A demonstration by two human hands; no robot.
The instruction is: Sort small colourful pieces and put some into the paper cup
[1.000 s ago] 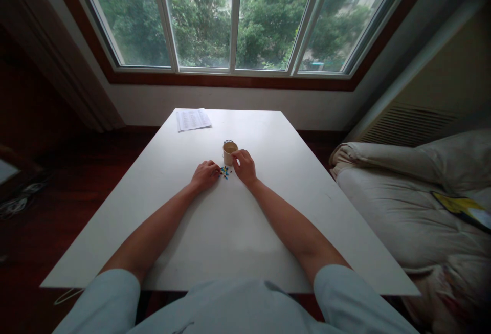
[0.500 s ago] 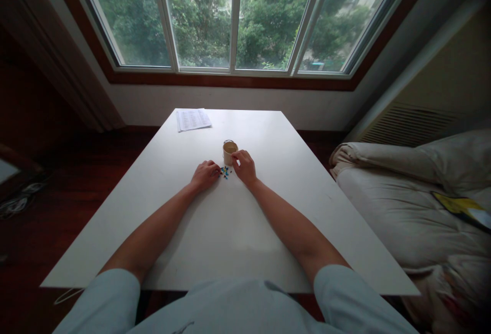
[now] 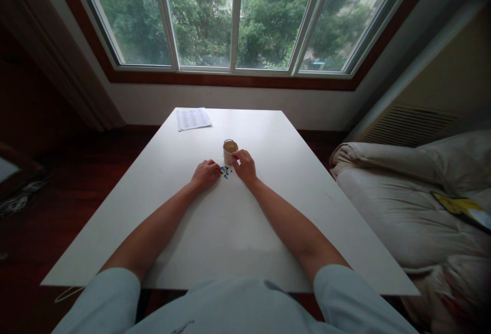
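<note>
The white table [image 3: 291, 206] carries both forearms, which run forward from the sleeves at the near edge and converge toward its middle, well short of the window side. On the far side of the hands, off to the left, lies a sheet of printed paper [image 3: 194, 118]. Just beyond the right hand [image 3: 244, 167] stands a small tan cup [image 3: 230, 151], upright, its wall touching or nearly touching that hand's fingertips. Between the two hands sits a small heap of coloured beads [image 3: 224, 171] (blue, with some yellow and green; too small to count), lying loose on the table surface. The step in hand appears to be picking pieces from the heap, one at a time, with the cup as the likely receptacle. The next move would call for a fine fingertip pinch on a single piece without scattering the rest, and a short lift over the cup rim. The left hand [image 3: 206, 174] rests knuckles up, fingers curled and drawn together, the tips meeting the left edge of the heap; whether it pinches a bead cannot be told. The right hand is likewise curled, thumb and forefinger close together beside the cup; what they pinch, if anything, cannot be told.
</note>
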